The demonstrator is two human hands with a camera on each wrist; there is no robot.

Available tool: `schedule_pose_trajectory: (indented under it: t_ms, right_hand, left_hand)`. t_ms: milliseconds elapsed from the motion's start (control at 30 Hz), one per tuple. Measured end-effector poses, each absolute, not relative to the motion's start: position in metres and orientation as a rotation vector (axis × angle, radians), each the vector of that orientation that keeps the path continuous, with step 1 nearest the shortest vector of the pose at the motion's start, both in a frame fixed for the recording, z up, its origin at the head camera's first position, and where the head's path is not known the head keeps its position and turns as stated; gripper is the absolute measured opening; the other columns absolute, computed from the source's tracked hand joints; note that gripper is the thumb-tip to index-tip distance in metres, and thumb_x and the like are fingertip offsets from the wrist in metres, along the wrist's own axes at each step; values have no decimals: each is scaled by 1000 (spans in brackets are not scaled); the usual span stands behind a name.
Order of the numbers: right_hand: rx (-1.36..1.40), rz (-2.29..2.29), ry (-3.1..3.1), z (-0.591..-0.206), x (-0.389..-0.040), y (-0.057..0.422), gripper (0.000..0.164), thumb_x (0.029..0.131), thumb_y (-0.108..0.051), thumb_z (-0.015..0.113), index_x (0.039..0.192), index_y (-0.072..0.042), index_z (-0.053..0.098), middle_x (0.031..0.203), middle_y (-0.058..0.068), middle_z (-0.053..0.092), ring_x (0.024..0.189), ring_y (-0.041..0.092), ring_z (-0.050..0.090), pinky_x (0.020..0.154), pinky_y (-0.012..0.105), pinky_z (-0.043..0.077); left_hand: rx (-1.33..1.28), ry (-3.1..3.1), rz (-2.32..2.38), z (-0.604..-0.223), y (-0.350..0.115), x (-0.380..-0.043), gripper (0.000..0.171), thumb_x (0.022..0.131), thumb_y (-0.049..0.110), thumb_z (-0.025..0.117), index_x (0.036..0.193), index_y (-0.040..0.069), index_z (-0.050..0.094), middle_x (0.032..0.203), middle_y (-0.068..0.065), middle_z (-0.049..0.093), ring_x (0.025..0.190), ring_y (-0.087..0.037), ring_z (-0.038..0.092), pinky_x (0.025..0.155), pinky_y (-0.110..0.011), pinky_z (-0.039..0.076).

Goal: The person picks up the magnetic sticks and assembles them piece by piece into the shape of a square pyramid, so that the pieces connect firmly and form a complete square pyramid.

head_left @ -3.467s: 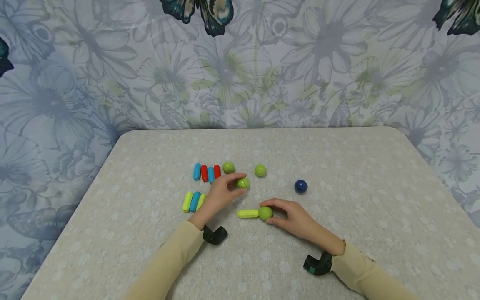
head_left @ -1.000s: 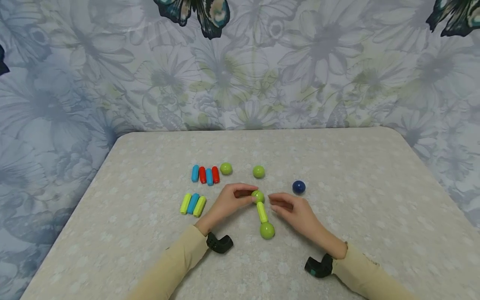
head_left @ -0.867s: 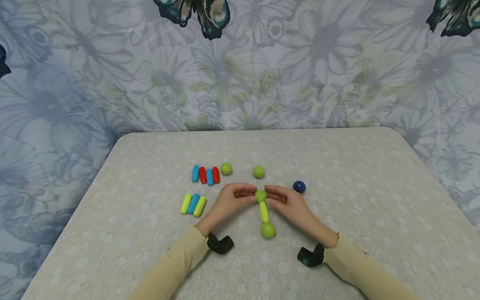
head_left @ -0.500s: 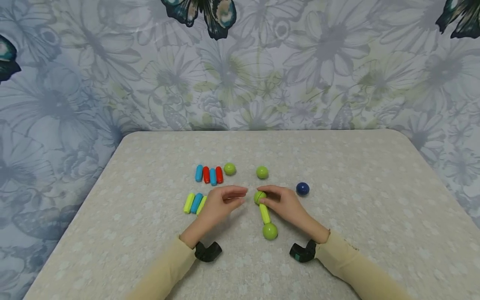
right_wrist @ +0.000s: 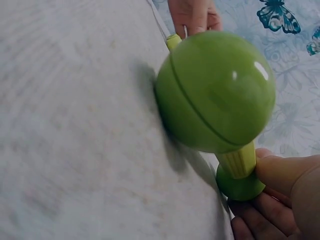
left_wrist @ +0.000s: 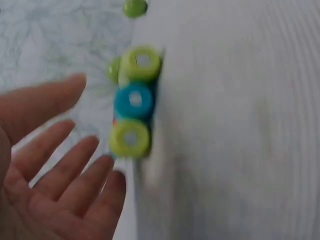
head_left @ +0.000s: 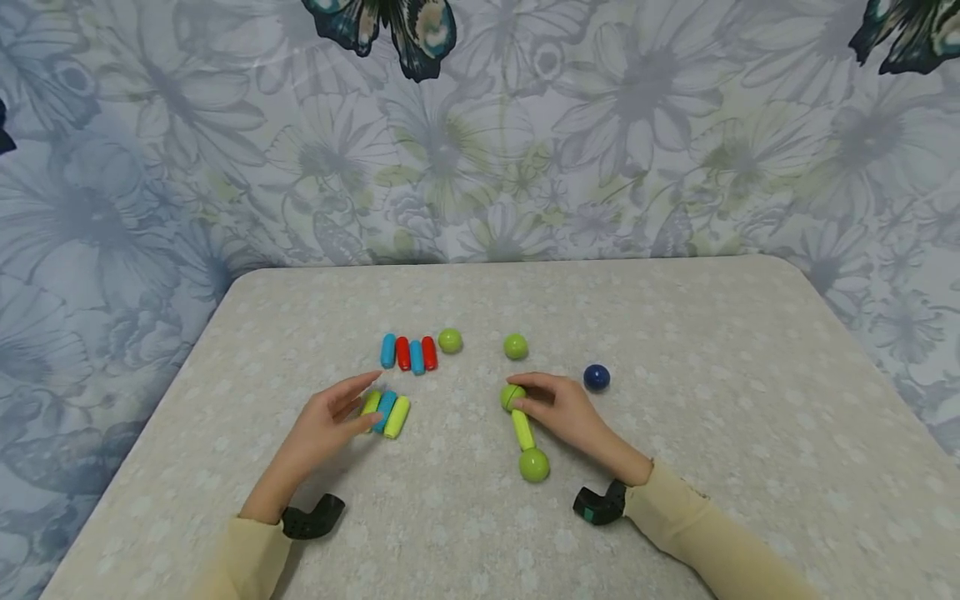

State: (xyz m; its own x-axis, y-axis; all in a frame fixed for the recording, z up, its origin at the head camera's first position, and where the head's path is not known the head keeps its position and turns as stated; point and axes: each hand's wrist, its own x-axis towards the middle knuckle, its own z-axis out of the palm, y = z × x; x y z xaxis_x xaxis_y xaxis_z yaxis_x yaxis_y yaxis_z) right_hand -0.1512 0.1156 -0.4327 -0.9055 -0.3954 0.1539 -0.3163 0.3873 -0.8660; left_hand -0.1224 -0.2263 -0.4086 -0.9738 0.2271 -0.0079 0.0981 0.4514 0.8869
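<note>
A lime rod (head_left: 522, 431) joins two green balls into a dumbbell shape on the table. My right hand (head_left: 572, 418) pinches the far green ball (head_left: 512, 398) between thumb and fingers; the near ball (head_left: 534, 465) stands free and fills much of the right wrist view. Over by a row of three short rods is my left hand (head_left: 322, 429), fingers spread and thumb apart, overlapping the row in the head view. That row has a blue rod (head_left: 386, 410) between two lime ones, the right-hand lime rod (head_left: 397, 417) fully visible. Pale end faces show in the left wrist view.
Behind the row lie blue and red rods (head_left: 402, 354) side by side, with a green ball (head_left: 450, 340) at their right end. Another green ball (head_left: 515, 347) and a dark blue ball (head_left: 597, 377) sit farther right. A floral backdrop (head_left: 495, 167) rises behind the cloth-covered table (head_left: 675, 333).
The lime rod now carries a ball at each end. My left hand has let go of the far ball and moved left to the row of rods; my right hand has taken that ball.
</note>
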Motion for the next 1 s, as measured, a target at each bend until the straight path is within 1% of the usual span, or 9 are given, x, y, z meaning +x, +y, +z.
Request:
schedule_pose_trajectory:
  t_ms: [100,200,267,333,433,567,667,867,1000]
  right_hand:
    - [-648,-1575,2539,-432,-151,115,33,86,-14,69,118,-6,65,113,4,64,104,17,59,87,27,47]
    - [-650,-1579,2528,-432,-152,114,33,87,-15,69,118,-6,65,114,4,64,104,17,59,87,27,47]
    - [-649,-1586,2524,-432,-152,114,33,87,-16,69,118,-6,65,114,4,64,104,17,59,87,28,47]
    - [-653,-1596,2522,-432,-152,114,33,87,-17,69,118,-6,65,113,4,64,104,17,59,87,28,47]
    - [-654,-1609,2522,-433,-152,114,34,87,-17,69,118,-6,65,113,4,64,104,18,59,88,30,47]
    - [-653,-1608,2513,-435,-149,114,34,87,-18,68,118,-5,64,113,5,64,103,19,59,87,31,47]
    - [-636,-1607,2515,-436,-146,114,33,87,-15,69,118,-4,64,112,5,64,101,18,60,85,29,48]
    - [-630,-1616,2531,-434,-147,117,32,86,-10,69,116,-3,65,110,6,65,98,18,62,82,26,49]
    - [-637,-1636,2522,-432,-149,119,31,85,-8,70,115,-1,65,108,8,65,96,19,62,80,26,50]
  left_hand:
    - [348,2524,1543,-414,-238,-124,62,85,11,70,140,2,41,141,-14,41,128,-29,37,100,-34,35]
    - [409,2506,1529,-417,-243,-125,63,84,7,71,139,-1,41,139,-17,42,127,-30,39,100,-33,34]
    - [419,2508,1510,-417,-245,-125,60,85,3,68,138,-2,41,139,-17,43,127,-30,39,100,-34,34]
    - [418,2541,1483,-416,-245,-125,55,87,-3,64,137,-3,43,137,-19,44,125,-31,41,99,-40,35]
    - [386,2627,1437,-415,-244,-123,47,87,-7,60,133,-4,48,131,-20,50,120,-32,47,96,-43,39]
    - [305,2765,1368,-416,-246,-120,38,85,-7,63,123,-5,57,119,-19,58,110,-31,55,88,-42,46]
    - [262,2822,1327,-418,-248,-119,34,84,-6,65,118,-4,60,114,-18,61,105,-31,57,85,-40,49]
    - [229,2810,1383,-413,-249,-120,31,86,-3,64,118,-2,62,115,-15,61,104,-28,57,84,-35,49]
    - [254,2741,1499,-399,-236,-122,31,88,3,65,119,0,63,117,-13,61,106,-25,56,86,-31,48]
